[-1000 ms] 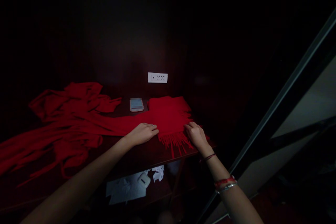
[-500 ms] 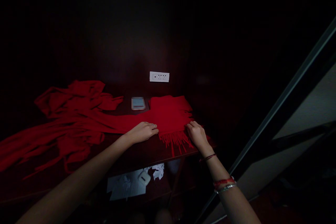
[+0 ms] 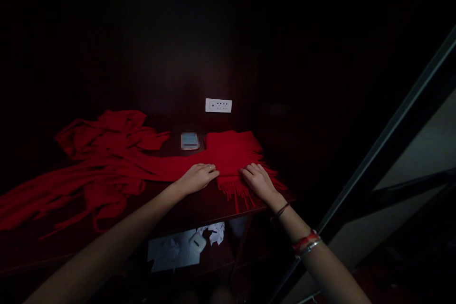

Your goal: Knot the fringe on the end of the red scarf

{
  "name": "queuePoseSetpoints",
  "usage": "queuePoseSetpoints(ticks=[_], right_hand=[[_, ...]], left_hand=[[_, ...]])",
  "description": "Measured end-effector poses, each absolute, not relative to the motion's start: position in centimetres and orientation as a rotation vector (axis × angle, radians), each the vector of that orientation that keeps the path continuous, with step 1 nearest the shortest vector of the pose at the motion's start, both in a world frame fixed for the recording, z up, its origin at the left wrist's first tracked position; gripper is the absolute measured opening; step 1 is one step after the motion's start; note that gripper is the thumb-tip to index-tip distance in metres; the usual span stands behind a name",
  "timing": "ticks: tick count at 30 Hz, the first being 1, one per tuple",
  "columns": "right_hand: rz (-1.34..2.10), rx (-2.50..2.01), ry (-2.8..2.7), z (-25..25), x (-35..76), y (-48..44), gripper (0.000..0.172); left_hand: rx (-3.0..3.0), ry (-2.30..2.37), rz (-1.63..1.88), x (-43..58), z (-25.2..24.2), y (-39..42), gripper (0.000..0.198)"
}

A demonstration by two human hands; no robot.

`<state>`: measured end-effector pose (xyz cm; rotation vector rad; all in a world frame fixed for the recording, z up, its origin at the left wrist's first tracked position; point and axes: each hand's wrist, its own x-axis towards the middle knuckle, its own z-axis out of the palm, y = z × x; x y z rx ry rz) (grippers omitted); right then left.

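A red fringed scarf lies on the dark shelf, its right end folded into a flat, layered square. From that square a long strip runs left into a loose, crumpled heap of red cloth. My left hand, with a ring on one finger, is closed on the scarf's front edge at the square's left corner. On the front right of the square rests my right hand, fingers stretched out over the cloth just above the fringe. Its palm side is hidden.
A small blurred pale-blue item lies behind the strip. The back wall carries a white socket plate. Below the shelf are a white sheet, a white earphone case and crumpled paper. A metal-edged frame slants at right.
My right hand has moved left from the scarf's right fringed edge onto its front part, its fingers loosening and flattening. My left hand stays at the same corner. The view has shifted slightly.
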<state>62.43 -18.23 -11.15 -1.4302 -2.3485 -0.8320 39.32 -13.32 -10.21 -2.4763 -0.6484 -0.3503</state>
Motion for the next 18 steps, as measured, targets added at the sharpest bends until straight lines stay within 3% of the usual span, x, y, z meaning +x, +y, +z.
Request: queuePoseSetpoints(ticks=[18], right_hand=[[-0.794, -1.233, -2.315, -11.8, 62.5, -18.0, 0.017]], left_hand=[[-2.543, -0.601, -0.391, 39.3, -9.5, -13.8, 0.016]])
